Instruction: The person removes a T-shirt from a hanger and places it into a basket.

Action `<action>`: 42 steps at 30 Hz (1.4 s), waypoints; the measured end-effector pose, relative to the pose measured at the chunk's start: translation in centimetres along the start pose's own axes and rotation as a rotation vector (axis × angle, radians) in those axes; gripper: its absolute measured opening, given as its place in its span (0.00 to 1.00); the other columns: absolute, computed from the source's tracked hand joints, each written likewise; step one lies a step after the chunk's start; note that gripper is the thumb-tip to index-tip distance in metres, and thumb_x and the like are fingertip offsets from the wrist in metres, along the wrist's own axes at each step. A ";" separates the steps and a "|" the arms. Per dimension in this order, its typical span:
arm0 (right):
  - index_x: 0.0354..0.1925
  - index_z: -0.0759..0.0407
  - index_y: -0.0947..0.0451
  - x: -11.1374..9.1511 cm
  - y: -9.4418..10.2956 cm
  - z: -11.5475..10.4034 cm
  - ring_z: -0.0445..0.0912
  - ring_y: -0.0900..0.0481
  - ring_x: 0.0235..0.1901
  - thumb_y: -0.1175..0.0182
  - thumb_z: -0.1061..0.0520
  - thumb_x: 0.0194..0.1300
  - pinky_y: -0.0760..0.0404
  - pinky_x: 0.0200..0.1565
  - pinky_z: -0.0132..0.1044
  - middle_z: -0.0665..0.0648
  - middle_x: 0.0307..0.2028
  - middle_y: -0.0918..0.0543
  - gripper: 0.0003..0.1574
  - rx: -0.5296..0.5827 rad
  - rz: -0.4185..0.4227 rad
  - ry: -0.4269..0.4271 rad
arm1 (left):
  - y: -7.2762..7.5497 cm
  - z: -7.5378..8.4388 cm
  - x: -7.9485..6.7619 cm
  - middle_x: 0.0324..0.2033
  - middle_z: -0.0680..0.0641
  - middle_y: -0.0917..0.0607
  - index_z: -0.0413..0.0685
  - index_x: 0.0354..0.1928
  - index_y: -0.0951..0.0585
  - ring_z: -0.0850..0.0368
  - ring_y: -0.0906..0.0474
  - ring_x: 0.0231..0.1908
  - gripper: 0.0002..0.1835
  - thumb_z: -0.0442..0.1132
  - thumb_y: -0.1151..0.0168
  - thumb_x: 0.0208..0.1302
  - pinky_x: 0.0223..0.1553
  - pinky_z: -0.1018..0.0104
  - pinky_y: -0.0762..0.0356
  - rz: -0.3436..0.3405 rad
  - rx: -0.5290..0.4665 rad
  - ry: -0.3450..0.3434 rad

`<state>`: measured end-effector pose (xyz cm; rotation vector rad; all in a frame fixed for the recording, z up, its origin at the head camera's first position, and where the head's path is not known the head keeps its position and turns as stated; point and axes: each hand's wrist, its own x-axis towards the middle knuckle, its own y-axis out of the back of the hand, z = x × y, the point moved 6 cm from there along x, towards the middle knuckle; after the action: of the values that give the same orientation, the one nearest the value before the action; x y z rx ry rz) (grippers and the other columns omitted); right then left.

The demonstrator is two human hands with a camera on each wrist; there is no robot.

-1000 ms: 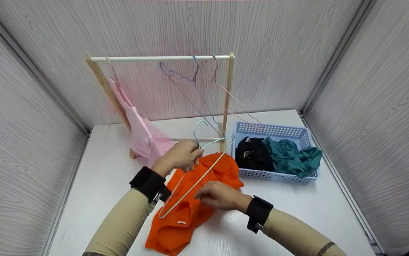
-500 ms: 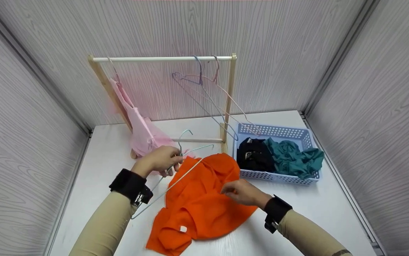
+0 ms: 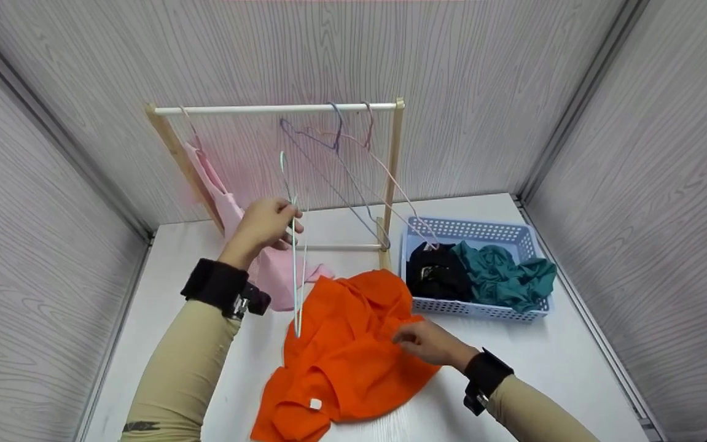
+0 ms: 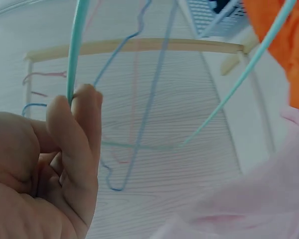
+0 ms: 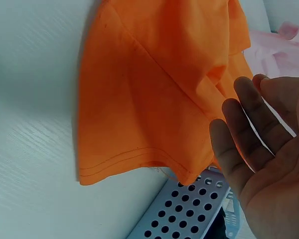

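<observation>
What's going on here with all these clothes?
A person's left hand holds a mint green hanger in front of a rack. Their right hand is at an orange garment spread loosely on the table, not yet on a hanger. A pink garment hangs at the rack's left end; a blue hanger and a pink hanger hang bare toward the right. Black and teal garments lie in a blue basket.
</observation>
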<state>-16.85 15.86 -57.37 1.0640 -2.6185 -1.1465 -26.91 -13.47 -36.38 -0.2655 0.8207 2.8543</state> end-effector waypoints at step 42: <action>0.48 0.56 0.18 2.4 -0.3 0.7 0.42 0.23 0.39 0.46 0.58 0.71 0.21 0.46 0.38 0.54 0.42 0.16 0.12 -0.011 0.057 -0.122 | -1.4 -2.9 5.4 0.29 0.48 0.23 0.39 0.55 0.24 0.64 0.26 0.18 0.18 0.41 0.59 0.77 0.21 0.73 0.21 0.010 -0.115 0.066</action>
<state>-18.75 14.60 -58.54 0.9392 -2.7107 -1.2496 -31.53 -13.31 -40.72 -0.3722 0.6711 2.9212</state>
